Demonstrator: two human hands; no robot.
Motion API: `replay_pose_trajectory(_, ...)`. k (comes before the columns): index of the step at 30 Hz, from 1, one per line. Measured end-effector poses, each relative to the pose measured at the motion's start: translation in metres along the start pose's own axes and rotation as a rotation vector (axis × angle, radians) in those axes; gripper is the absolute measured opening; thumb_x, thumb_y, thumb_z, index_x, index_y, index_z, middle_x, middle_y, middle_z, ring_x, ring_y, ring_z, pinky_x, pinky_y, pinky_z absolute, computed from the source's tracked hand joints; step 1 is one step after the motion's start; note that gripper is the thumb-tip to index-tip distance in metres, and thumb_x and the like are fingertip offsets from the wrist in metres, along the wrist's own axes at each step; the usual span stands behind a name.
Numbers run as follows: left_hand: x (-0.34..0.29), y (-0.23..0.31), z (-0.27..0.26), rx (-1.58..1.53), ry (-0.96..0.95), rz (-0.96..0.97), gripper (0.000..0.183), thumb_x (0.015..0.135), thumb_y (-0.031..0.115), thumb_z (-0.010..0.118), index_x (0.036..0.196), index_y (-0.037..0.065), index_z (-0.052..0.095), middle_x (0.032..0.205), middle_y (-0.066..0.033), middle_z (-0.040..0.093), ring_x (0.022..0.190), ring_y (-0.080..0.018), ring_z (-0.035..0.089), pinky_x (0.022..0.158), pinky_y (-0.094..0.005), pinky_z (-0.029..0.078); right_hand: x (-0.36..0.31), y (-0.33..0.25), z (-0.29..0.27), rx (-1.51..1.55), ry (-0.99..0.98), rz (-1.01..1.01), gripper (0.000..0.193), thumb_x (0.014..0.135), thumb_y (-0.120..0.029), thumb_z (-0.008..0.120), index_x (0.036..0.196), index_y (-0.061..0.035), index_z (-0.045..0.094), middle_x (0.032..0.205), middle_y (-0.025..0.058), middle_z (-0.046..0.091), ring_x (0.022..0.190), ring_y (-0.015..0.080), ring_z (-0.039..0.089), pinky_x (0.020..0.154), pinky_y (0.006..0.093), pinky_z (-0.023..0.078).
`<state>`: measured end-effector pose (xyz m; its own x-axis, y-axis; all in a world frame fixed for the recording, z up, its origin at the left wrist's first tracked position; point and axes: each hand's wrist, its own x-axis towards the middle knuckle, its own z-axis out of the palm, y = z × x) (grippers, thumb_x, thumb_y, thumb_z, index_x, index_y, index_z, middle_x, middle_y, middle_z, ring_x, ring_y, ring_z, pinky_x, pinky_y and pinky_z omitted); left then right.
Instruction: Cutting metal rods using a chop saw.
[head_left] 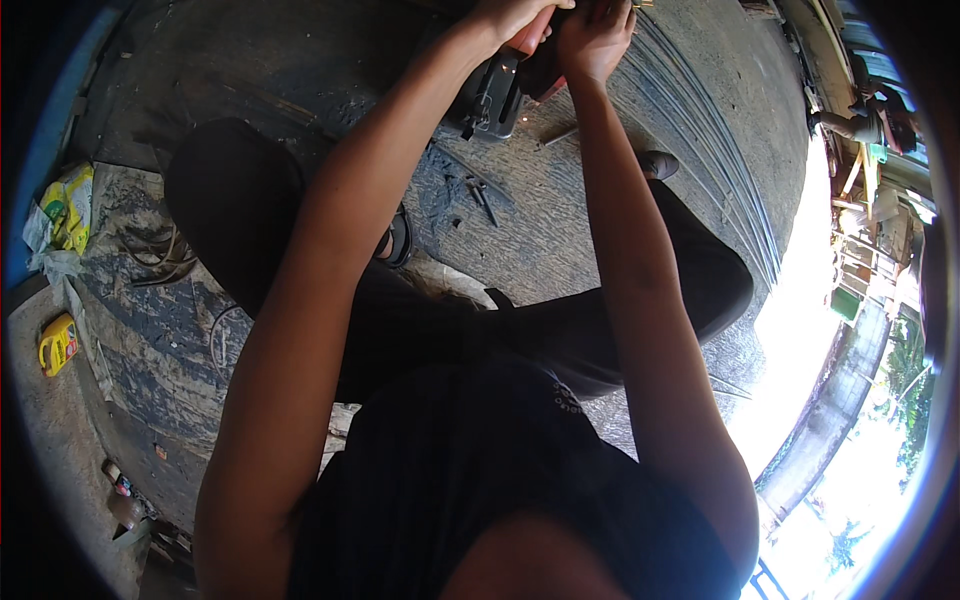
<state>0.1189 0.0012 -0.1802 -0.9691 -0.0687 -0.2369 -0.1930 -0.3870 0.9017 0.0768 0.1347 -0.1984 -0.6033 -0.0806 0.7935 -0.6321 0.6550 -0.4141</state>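
Note:
Both of my arms stretch up to the top edge of the head view. There my left hand (508, 18) is closed round an orange-red part of a power tool, which the frame partly cuts off. My right hand (594, 48) is closed just to the right; what its fingers hold is hidden. Between and below the hands sits a dark metal base (497, 105) with a clamp-like piece on its left side. A darker red part (543, 80) shows beside that base. Small bright sparks (645, 4) fly right of my right hand.
Long thin metal rods (715, 130) lie along the floor at the right. A small dark tool (483, 200) and a short metal piece (557, 137) lie nearer. At the left are a yellow jug (58, 345) and a yellow-green bag (70, 210). Another person (885, 118) is at far right.

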Motion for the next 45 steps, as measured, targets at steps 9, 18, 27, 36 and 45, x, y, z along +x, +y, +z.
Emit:
replay_pose_trajectory(9,-0.0011,0.0011,0.0006,0.025,0.013,0.013,0.024,0.083,0.028,0.078,0.081,0.008,0.065,0.066,-0.0034,0.060,0.054,-0.0159,0.059,0.049,-0.0317,0.049,0.0005,-0.0010,-0.0007,0.031,0.015,0.006,0.066,0.085,-0.008,0.064,0.148,-0.0067,0.048,0.134,0.0242,0.058,0.119,0.0513,0.053,0.101,0.0557,0.046)
replay_pose_trajectory(18,0.0042,-0.0049,-0.0011,-0.002,0.021,0.002,0.024,0.082,0.029,0.079,0.081,0.008,0.066,0.065,-0.0025,0.060,0.051,-0.0156,0.059,0.046,-0.0309,0.048,0.0031,0.0042,0.0016,-0.046,0.012,-0.099,0.067,0.084,-0.008,0.063,0.149,-0.0063,0.047,0.134,0.0255,0.058,0.118,0.0510,0.053,0.100,0.0548,0.046)
replay_pose_trajectory(27,0.0024,-0.0021,-0.0002,0.003,0.009,0.010,0.024,0.083,0.028,0.078,0.081,0.008,0.065,0.065,-0.0033,0.060,0.051,-0.0162,0.059,0.047,-0.0311,0.049,0.0005,-0.0021,-0.0005,0.039,0.007,0.013,0.068,0.084,-0.007,0.064,0.150,-0.0065,0.046,0.133,0.0257,0.058,0.116,0.0515,0.053,0.099,0.0552,0.046)
replay_pose_trajectory(36,0.0019,-0.0029,0.0003,0.004,0.025,0.026,0.025,0.082,0.029,0.079,0.082,0.008,0.066,0.065,-0.0033,0.061,0.051,-0.0161,0.059,0.046,-0.0314,0.049,0.0006,0.0007,0.0010,0.075,0.010,0.008,0.066,0.085,-0.006,0.063,0.149,-0.0069,0.047,0.135,0.0242,0.059,0.117,0.0504,0.055,0.099,0.0548,0.047)
replay_pose_trajectory(45,0.0010,-0.0026,0.0003,-0.008,0.016,0.019,0.023,0.083,0.027,0.078,0.083,0.008,0.065,0.064,-0.0036,0.060,0.050,-0.0163,0.059,0.045,-0.0317,0.048,0.0017,-0.0031,-0.0011,0.040,0.037,-0.030,0.067,0.083,-0.007,0.064,0.148,-0.0073,0.048,0.137,0.0240,0.058,0.119,0.0500,0.053,0.099,0.0547,0.047)
